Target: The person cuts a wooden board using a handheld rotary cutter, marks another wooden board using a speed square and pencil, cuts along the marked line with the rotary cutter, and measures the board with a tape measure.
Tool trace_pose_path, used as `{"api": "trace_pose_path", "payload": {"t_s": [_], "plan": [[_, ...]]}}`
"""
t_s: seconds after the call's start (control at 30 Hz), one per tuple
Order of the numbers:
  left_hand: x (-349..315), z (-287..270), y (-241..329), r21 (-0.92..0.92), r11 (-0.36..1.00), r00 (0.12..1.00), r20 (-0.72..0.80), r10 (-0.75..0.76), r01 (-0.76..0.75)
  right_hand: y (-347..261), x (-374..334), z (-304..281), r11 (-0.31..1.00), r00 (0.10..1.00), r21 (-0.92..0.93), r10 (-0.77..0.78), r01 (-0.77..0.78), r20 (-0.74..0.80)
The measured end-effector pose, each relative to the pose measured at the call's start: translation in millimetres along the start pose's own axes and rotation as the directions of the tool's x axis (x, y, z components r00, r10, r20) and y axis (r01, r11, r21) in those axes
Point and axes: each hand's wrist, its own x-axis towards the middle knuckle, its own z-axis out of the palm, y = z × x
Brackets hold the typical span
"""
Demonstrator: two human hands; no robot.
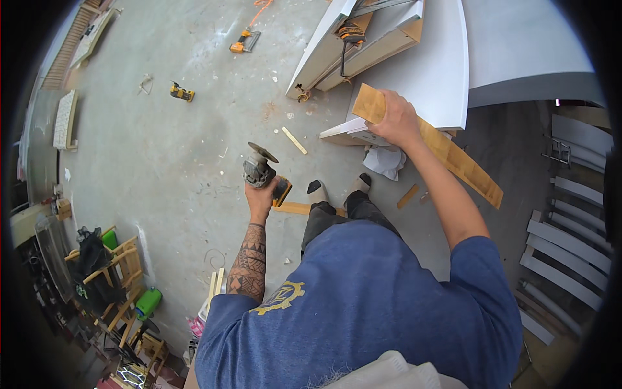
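My left hand (260, 196) is closed around a cordless angle grinder (259, 172), its round disc (263, 152) tilted up and its yellow-and-black battery beside my wrist. Whether the disc is spinning, I cannot tell. My right hand (396, 122) grips a long flat wooden board (461, 161) near its far end. From there the board slants down to the right, past my forearm. Just beyond that hand stand large white panels (431, 71), with a crumpled white bag (384, 162) on the floor below.
A cordless power tool (183, 93) and an orange nail gun (243, 43) with its hose lie on the concrete floor. Wood strips (295, 140) are scattered near my feet (317, 191). Stacked white boards (570, 246) line the right; wooden frames (123, 279) crowd the lower left.
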Motion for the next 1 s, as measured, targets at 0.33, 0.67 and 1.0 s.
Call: {"api": "trace_pose_path", "payload": {"t_s": [0.33, 0.67, 1.0], "plan": [[24, 25, -217, -0.178, 0.957, 0.929, -0.255, -0.269, 0.228, -4, 2, -1, 0.999, 0.998, -0.026, -0.033, 0.034, 0.047], [98, 51, -401, -0.044, 0.969, 0.805, -0.548, -0.227, 0.243, 6, -4, 4, 0.985, 0.974, 0.03, 0.16, -0.167, 0.162], [138, 115, -485, -0.017, 0.969, 0.851, -0.476, -0.223, 0.245, 5, -14, -24, 0.981, 0.988, -0.168, 0.117, -0.099, 0.098]]}}
